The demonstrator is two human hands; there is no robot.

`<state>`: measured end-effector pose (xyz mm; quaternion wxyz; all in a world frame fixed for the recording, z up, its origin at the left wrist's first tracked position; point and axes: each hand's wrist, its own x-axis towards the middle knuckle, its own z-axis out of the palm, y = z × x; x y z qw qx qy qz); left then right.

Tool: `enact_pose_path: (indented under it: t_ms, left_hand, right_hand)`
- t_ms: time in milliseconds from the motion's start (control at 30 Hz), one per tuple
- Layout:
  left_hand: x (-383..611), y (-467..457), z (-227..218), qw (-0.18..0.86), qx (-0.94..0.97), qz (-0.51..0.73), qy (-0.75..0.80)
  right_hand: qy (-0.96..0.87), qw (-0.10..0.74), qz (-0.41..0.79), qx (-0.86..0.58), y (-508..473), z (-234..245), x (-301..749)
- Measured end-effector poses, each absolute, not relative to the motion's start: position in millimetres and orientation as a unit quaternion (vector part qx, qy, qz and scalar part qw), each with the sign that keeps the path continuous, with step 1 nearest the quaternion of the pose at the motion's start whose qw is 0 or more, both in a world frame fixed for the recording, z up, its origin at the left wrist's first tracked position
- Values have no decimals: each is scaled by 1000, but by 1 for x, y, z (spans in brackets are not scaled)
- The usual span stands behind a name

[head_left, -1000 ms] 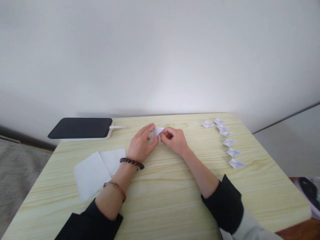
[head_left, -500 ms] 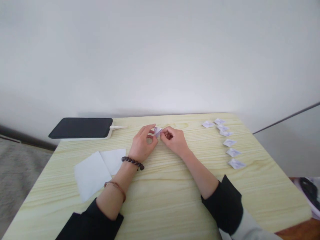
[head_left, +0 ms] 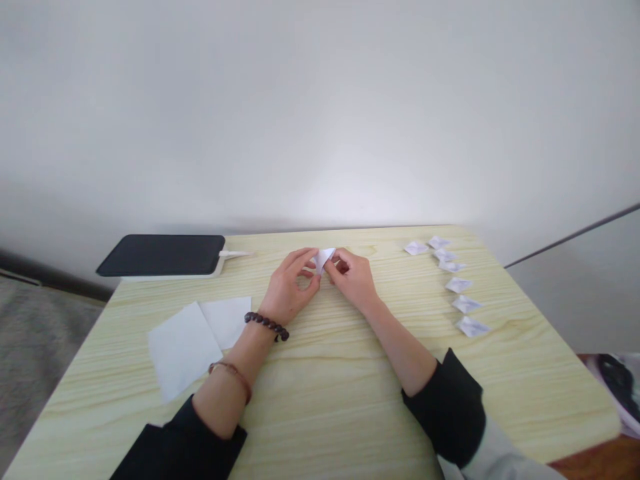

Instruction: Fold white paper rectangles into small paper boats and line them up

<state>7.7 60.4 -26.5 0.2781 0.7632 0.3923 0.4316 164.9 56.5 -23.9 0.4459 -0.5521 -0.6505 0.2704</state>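
A small piece of folded white paper (head_left: 324, 259) is held up between my two hands over the middle of the table. My left hand (head_left: 290, 283) pinches its left side between thumb and fingers. On the other side, my right hand (head_left: 353, 277) grips the right part with thumb and forefinger. Several small folded paper boats (head_left: 467, 305) stand in a line at the right of the table. Two flat sheets of white paper (head_left: 183, 350) lie partly overlapping to the left of my left forearm.
At the back left of the wooden table (head_left: 320, 413) rests a dark-screened phone (head_left: 165, 255) on a white base, with a white cable (head_left: 235, 254) plugged into its right side. A pale wall (head_left: 320, 120) rises directly behind the table.
The folded paper has turned and moved slightly right, showing a larger white face. My fingers have shifted their hold on it; the boats, sheets and phone stay put.
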Motion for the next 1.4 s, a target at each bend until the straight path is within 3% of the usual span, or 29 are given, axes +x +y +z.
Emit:
enact_pose_path:
  t_ms: [367, 700, 967, 1400]
  left_hand:
    - [8, 60, -25, 266, 766, 428, 398]
    - [6, 62, -27, 268, 771, 410, 408]
    - [1, 65, -29, 160, 808, 392, 411]
    - [-3, 64, -31, 96, 834, 382, 386]
  right_hand:
    - [-675, 431, 267, -535, 58, -28, 165]
    - [-633, 467, 289, -546, 59, -23, 166]
    - [-662, 444, 303, -522, 61, -30, 167]
    - [-669, 433, 295, -528, 60, -29, 167]
